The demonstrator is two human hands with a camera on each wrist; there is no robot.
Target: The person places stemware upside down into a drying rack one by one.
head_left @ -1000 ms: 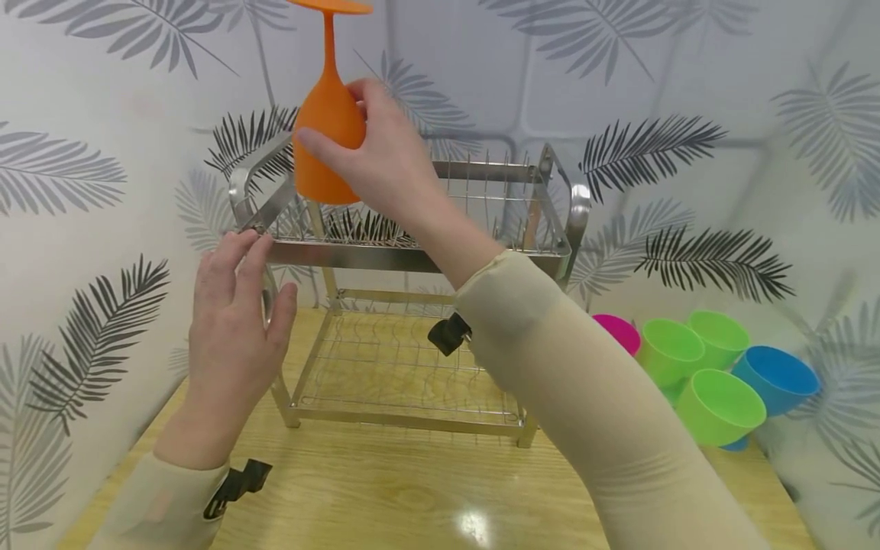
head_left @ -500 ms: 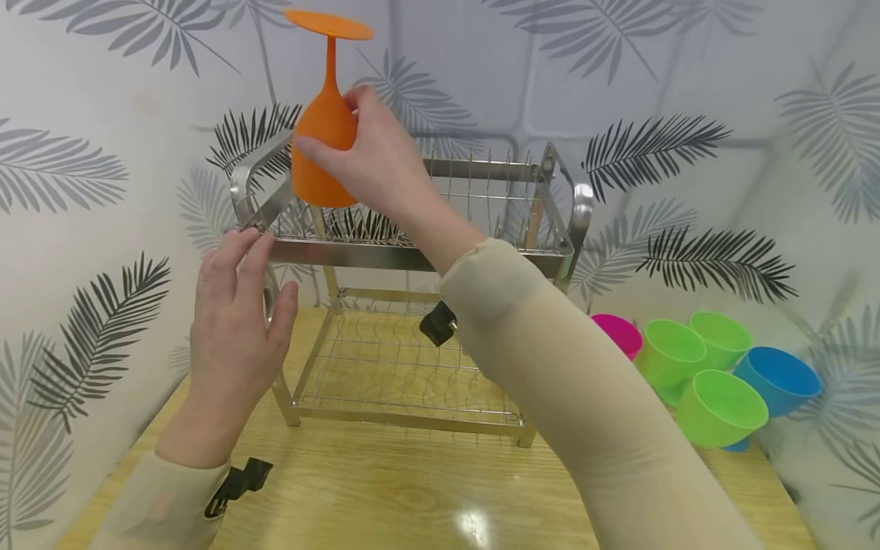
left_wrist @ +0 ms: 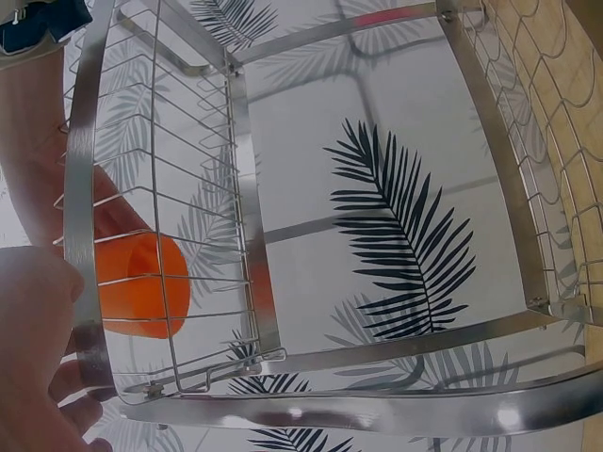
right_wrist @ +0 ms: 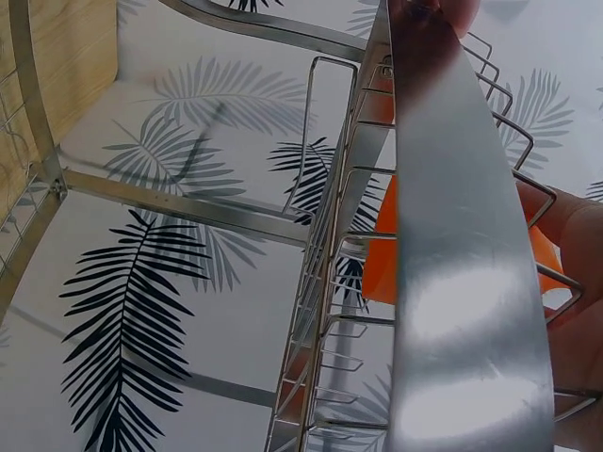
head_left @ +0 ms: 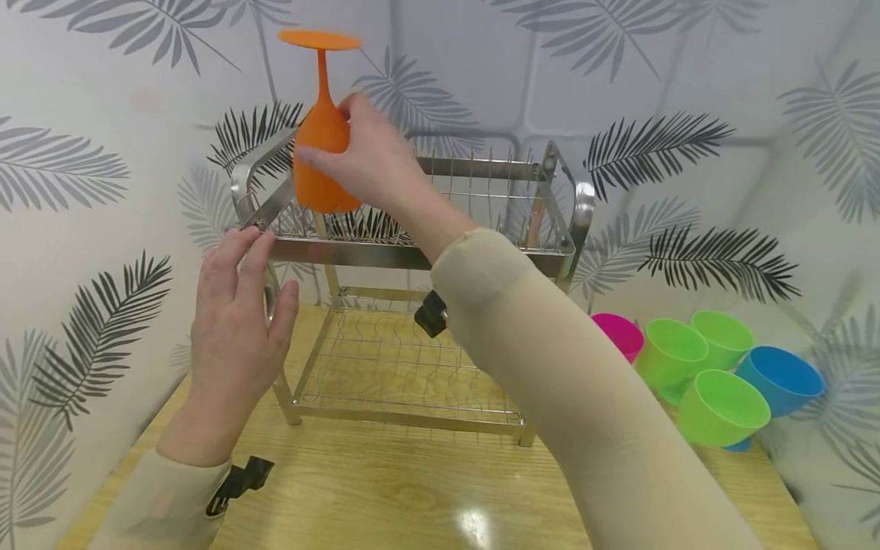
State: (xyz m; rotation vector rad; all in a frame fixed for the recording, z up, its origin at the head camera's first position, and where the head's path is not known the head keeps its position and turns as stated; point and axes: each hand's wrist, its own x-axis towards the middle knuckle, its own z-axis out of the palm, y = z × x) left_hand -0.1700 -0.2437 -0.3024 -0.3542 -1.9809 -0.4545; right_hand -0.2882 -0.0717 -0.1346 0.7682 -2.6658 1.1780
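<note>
An orange plastic goblet (head_left: 325, 183) is upside down, its foot at the top and its rim low at the left end of the dish rack's upper tier. My right hand (head_left: 378, 156) holds its bowl from the right, thumb in front. In the left wrist view, the goblet (left_wrist: 141, 287) shows behind the tier's wires. My left hand (head_left: 234, 336) grips the front left corner of the two-tier metal dish rack (head_left: 357, 253), fingertips at the upper rail and thumb beside the leg. The right wrist view has the goblet (right_wrist: 381, 254) partly hidden by the rail.
Right of the rack, on the wooden table (head_left: 399, 489), stand several upright goblets: a pink one (head_left: 619, 334), green ones (head_left: 723, 409) and a blue one (head_left: 780, 382). The rack's lower wire tier (head_left: 385, 359) lies below. A leaf-patterned wall rises behind.
My right hand has lowered the orange goblet slightly toward the upper tier, and its whole foot now shows. My left hand has stayed at the rack's corner.
</note>
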